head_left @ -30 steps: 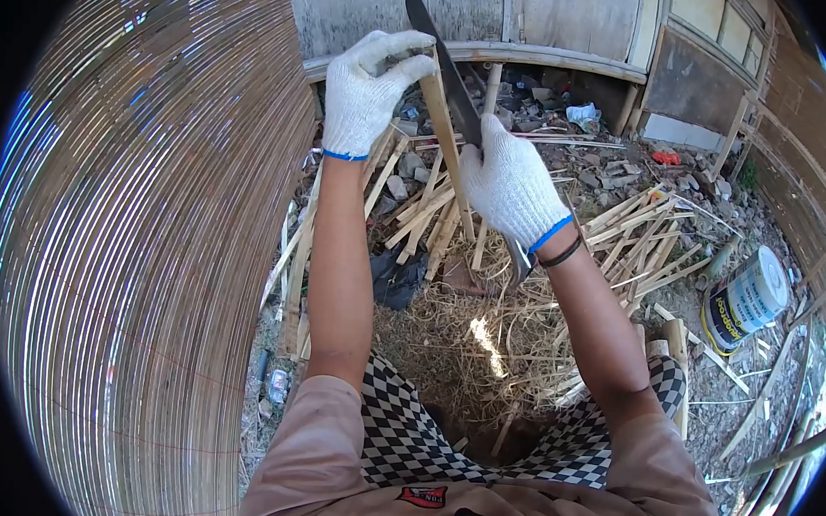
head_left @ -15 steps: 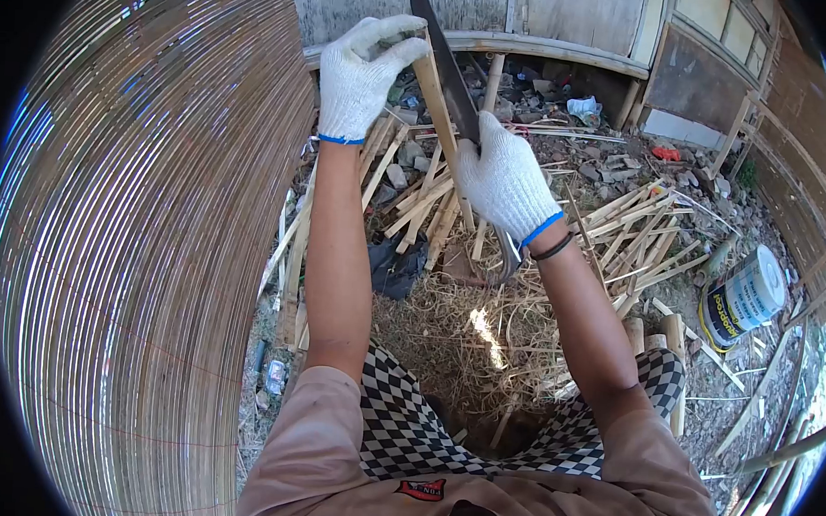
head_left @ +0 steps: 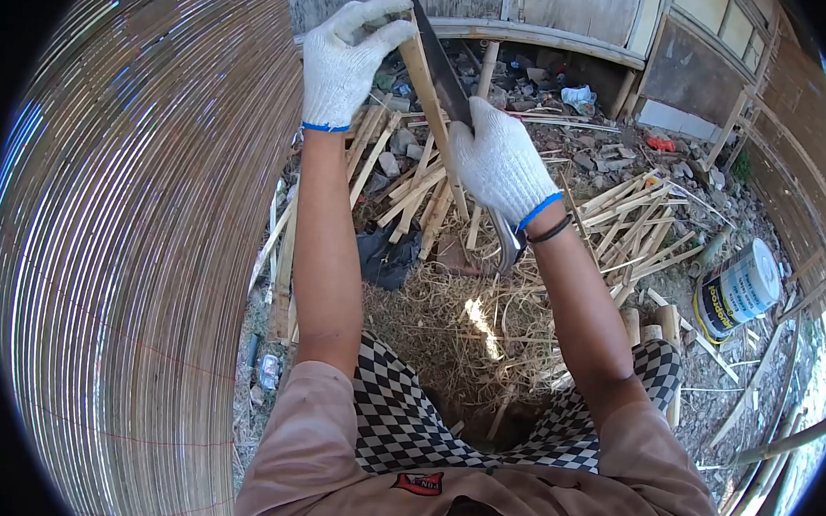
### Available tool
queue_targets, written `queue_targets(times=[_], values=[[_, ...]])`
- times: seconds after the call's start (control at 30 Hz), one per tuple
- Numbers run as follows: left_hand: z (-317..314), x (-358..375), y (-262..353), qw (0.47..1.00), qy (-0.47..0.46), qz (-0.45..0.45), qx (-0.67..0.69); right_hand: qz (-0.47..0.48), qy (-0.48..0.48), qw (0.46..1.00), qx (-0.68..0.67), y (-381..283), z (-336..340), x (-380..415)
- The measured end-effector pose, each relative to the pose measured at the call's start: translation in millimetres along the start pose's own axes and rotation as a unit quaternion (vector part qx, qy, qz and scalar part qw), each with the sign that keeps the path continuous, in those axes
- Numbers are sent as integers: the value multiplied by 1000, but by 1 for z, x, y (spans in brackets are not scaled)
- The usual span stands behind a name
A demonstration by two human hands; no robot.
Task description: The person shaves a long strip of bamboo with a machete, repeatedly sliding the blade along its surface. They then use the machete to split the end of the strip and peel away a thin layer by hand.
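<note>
My left hand point(head_left: 342, 60), in a white knit glove with a blue cuff, pinches the upper end of a bamboo strip point(head_left: 426, 81) between thumb and fingers. The strip slants down to my right hand. Also gloved, my right hand point(head_left: 504, 162) is closed round a machete, and its curved grip end point(head_left: 507, 246) shows below the palm. The dark machete blade point(head_left: 435, 54) points up and away, close along the strip's right side. My right thumb lies by the strip's lower part; whether it presses on it is hard to tell.
Cut bamboo pieces point(head_left: 634, 232) lie heaped beyond my knees, over pale shavings point(head_left: 464, 345). On the right stands a white paint bucket point(head_left: 738, 292). A slatted bamboo screen point(head_left: 141, 272) fills the left side. Rubble and a wooden wall point(head_left: 575, 19) are ahead.
Both hands, with the strip and machete, appear slightly farther up and left. The surroundings have shifted left a little too, as the view turned. The grips look the same.
</note>
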State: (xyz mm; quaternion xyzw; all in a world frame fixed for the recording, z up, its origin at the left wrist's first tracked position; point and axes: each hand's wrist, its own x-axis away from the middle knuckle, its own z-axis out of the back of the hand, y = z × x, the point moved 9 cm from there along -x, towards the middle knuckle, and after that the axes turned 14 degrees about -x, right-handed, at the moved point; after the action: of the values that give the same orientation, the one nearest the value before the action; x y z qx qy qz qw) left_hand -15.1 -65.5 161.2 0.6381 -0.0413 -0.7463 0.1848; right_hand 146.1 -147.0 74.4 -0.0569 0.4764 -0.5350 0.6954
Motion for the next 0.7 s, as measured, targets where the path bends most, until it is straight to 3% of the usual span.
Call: queue_targets(times=[0.07,0.1,0.2,0.3,0.4,0.53,0.67,0.7], values=[[1,-1,7,1000,-10,-12,9,-11,16,1000,-2,1,0,1],[2,3,27,994,25,-94,-52,-31,21,999,10,12,-8,4],[2,6,7,1000,7,22,-2,-38,8,999,-16,40,-20,7],[-3,2,10,1000,-6,19,11,-12,49,998,-42,17,-2,17],[-1,4,8,1000,4,20,-17,-87,60,994,13,47,-24,27],[5,0,3,999,21,33,-8,-61,-15,998,28,71,-38,23],[-3,3,2,999,13,39,12,6,103,994,-29,38,-21,35],[-3,0,1,998,17,45,33,-47,91,993,-60,60,-37,37]])
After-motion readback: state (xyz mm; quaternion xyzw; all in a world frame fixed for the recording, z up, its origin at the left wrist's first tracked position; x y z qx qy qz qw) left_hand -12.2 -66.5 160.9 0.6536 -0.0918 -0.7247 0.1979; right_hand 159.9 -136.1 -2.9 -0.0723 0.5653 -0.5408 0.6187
